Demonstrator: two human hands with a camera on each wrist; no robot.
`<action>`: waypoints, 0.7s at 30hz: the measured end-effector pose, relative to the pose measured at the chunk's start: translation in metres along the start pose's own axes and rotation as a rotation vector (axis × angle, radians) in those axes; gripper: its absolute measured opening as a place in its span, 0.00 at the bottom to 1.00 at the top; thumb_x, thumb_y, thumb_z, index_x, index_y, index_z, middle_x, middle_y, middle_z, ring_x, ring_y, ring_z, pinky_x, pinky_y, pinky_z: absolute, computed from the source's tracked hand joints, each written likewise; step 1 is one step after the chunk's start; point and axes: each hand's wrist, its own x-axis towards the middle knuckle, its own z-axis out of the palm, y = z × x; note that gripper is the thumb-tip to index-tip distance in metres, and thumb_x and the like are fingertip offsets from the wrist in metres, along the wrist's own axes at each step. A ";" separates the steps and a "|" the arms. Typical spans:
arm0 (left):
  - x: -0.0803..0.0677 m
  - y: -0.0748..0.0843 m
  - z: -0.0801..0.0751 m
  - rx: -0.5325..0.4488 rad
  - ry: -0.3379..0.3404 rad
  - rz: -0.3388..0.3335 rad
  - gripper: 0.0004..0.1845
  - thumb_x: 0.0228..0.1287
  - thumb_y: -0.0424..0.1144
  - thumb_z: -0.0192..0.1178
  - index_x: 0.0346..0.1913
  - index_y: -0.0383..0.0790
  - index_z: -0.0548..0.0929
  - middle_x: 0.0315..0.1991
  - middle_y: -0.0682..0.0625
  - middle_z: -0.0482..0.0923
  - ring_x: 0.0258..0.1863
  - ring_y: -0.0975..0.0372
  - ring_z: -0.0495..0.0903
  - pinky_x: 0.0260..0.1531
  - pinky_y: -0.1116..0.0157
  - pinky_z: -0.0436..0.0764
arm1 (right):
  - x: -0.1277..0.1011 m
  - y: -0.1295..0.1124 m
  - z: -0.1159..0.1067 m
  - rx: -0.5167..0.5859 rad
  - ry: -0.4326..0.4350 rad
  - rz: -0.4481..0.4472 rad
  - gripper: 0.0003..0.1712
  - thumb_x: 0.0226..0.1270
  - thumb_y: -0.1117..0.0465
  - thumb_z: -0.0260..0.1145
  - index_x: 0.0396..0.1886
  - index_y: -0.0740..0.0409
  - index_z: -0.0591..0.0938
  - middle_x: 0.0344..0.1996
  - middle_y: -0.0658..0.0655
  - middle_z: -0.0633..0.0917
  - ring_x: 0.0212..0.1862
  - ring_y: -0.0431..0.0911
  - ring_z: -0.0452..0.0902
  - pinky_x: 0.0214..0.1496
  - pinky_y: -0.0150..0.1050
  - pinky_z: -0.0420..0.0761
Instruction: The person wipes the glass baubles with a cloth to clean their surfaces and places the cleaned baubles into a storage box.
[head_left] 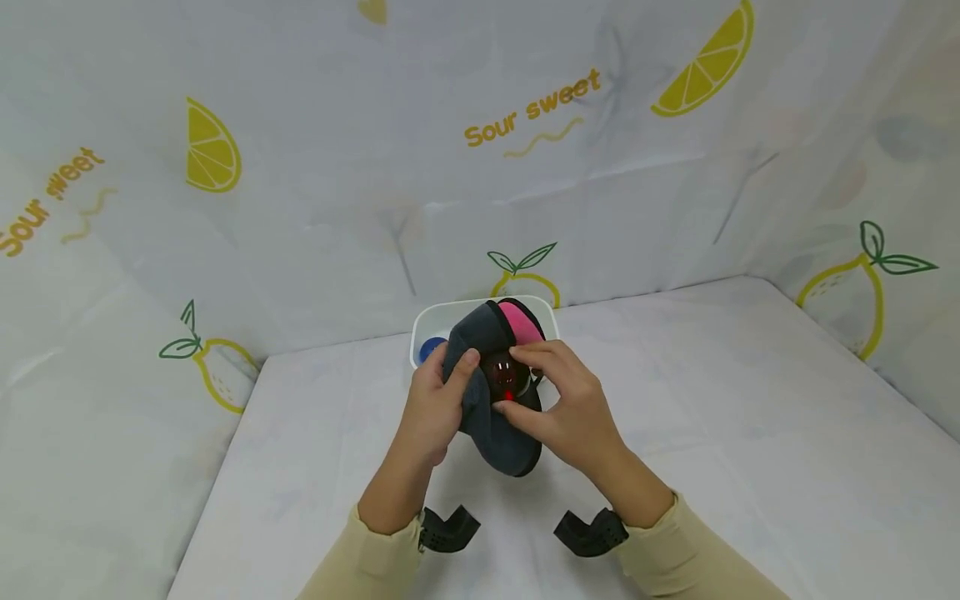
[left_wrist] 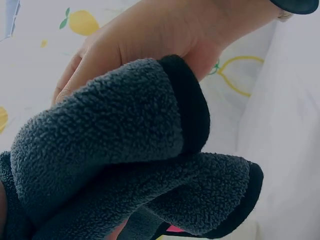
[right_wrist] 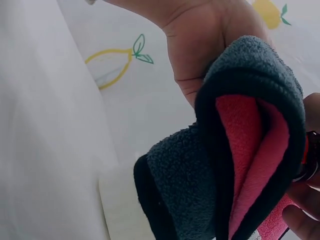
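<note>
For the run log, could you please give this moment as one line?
left hand: grips grey fleece cloth with pink lining | right hand: pinches dark round object with red spot | behind: white tray

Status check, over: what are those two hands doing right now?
Left hand grips grey fleece cloth. Right hand pinches small dark red object against it. White container sits just behind, not blocking.

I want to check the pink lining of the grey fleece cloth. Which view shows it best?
The right wrist view: the pink lining fills the fold of the cloth, close up. The head view shows only a small pink patch at the top. The left wrist view shows just a sliver at the bottom edge.
</note>
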 end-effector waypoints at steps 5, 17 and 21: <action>0.000 0.001 0.000 -0.023 -0.026 -0.021 0.22 0.74 0.48 0.54 0.60 0.36 0.74 0.47 0.40 0.78 0.42 0.59 0.81 0.42 0.61 0.86 | 0.000 0.001 0.000 0.067 0.019 0.062 0.34 0.43 0.65 0.83 0.55 0.60 0.82 0.48 0.56 0.83 0.47 0.45 0.78 0.42 0.40 0.83; 0.000 0.001 0.002 -0.007 -0.050 -0.079 0.30 0.64 0.48 0.67 0.63 0.40 0.71 0.50 0.38 0.81 0.43 0.54 0.85 0.44 0.54 0.85 | -0.002 0.002 0.003 -0.001 -0.001 0.075 0.34 0.45 0.66 0.82 0.56 0.61 0.82 0.51 0.56 0.82 0.50 0.45 0.79 0.47 0.40 0.84; -0.001 0.000 0.001 0.014 -0.059 -0.065 0.30 0.66 0.51 0.64 0.64 0.39 0.70 0.51 0.37 0.80 0.44 0.53 0.84 0.45 0.53 0.85 | -0.001 0.001 0.003 -0.042 -0.013 0.021 0.34 0.45 0.65 0.82 0.56 0.63 0.82 0.51 0.57 0.82 0.53 0.48 0.80 0.54 0.30 0.81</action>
